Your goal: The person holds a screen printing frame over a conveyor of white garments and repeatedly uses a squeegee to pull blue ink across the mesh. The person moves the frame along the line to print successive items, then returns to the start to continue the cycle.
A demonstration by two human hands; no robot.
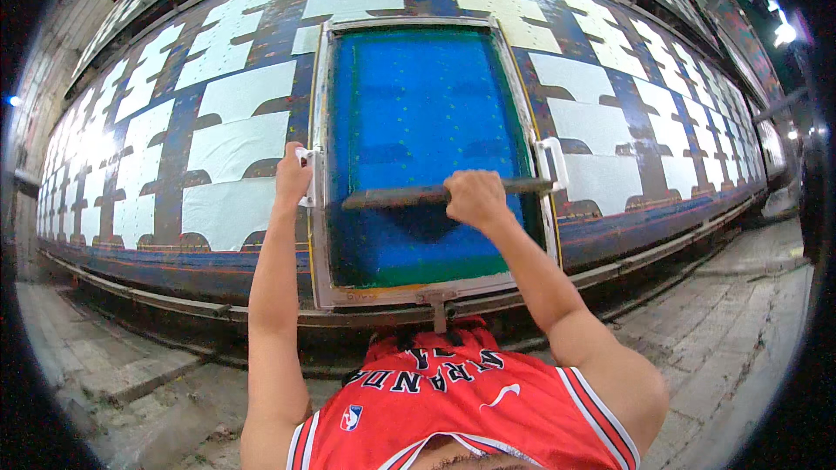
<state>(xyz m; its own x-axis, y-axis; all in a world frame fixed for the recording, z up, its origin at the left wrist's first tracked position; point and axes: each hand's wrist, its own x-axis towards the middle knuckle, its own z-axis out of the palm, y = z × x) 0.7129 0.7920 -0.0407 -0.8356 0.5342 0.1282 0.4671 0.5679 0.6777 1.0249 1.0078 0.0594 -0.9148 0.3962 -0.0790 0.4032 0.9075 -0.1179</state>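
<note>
- My left hand (292,176) is stretched out straight ahead, arm nearly locked, fingers wrapped around the white handle (306,176) on the left side of the frame.
- My right hand (475,198) is fisted over the squeegee (396,197), knuckles up, elbow bent out to the right, forearm coming in from the lower right.
- The squeegee is one long dark bar, lying left to right across the middle of the blue mesh, slightly tilted up at the right end.
- One printing frame (320,209), metal-edged, with blue mesh (418,96) inside, lies flat on the table right in front of me; green strip along its near inner edge.
- Two white handles on the frame: the left one in my grip, the right handle (553,164) free, just past the squeegee's right end.
- One small metal bracket (437,303) sticks out at the near middle of the frame.
- One long printing table (174,278) runs far left to far right, dark blue top.
- White fabric pieces (239,144) are laid in rows all over the table; too many to count, they blur toward both ends.
- My red jersey (470,409) fills the near bottom.
- Stone floor (740,331) on the right, rough concrete on the left.
- Nothing blocks either hand; my right fist hides part of the squeegee.
</note>
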